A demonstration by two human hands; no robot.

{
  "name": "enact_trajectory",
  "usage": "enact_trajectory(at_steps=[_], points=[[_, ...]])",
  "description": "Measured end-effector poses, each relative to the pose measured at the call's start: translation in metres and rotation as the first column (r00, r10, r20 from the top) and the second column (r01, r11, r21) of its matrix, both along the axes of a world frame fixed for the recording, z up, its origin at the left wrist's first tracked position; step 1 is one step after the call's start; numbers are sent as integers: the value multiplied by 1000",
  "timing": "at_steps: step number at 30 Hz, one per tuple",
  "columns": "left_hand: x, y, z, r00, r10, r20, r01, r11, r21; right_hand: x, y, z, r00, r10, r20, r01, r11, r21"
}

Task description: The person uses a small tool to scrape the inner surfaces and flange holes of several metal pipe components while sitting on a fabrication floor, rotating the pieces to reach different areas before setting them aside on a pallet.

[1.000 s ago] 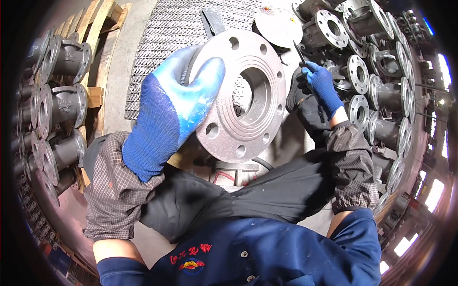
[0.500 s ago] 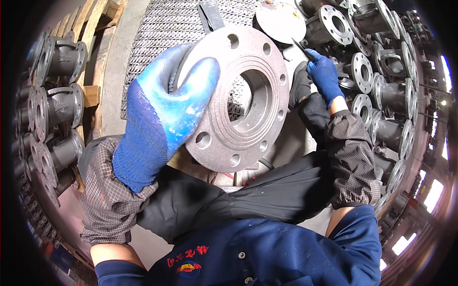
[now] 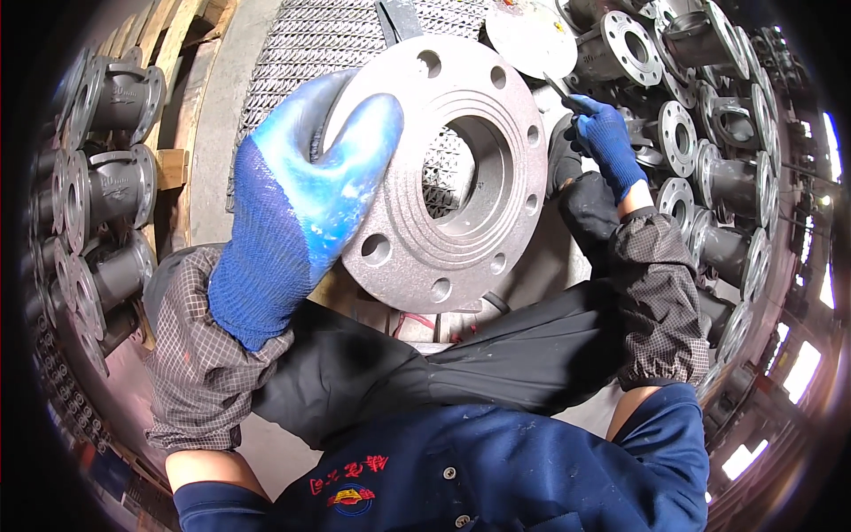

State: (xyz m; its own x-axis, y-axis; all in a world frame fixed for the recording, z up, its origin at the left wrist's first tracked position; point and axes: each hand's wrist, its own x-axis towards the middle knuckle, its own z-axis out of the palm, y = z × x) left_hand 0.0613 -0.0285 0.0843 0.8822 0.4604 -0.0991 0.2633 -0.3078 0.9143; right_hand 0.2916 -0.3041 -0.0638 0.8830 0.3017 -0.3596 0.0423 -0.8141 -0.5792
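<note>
My left hand wears a blue coated glove and is closed on the rim of a grey cast-metal flange. The thumb lies over the face, while the fingers go out of sight behind. Bolt holes ring this round face, with stepped rings about a large central bore. It is tilted up toward me over my lap. To the right and farther off, my right hand, also gloved in blue, is wrapped round a thin, dark, blade-like tool. The tool's tip points to a pale round plate with coloured smears on it.
Grey flanged valve bodies are stacked on the right, and more flanged castings stand on the left beside a wooden pallet. Ahead lies a woven metal mesh mat with a dark flat strip on it.
The flange has shifted slightly up and to the right, with my left hand still on it. My right hand and the tool have moved a little to the right.
</note>
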Motion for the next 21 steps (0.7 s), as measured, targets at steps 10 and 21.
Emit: enact_trajectory(at_steps=[10, 21], points=[[13, -17, -4, 980, -161, 119, 173, 980, -99, -50, -13, 119, 997, -27, -71, 50, 937, 347], [21, -36, -8, 965, -191, 179, 200, 979, -33, -136, 14, 202, 423, 808, 410, -615, 588, -525]])
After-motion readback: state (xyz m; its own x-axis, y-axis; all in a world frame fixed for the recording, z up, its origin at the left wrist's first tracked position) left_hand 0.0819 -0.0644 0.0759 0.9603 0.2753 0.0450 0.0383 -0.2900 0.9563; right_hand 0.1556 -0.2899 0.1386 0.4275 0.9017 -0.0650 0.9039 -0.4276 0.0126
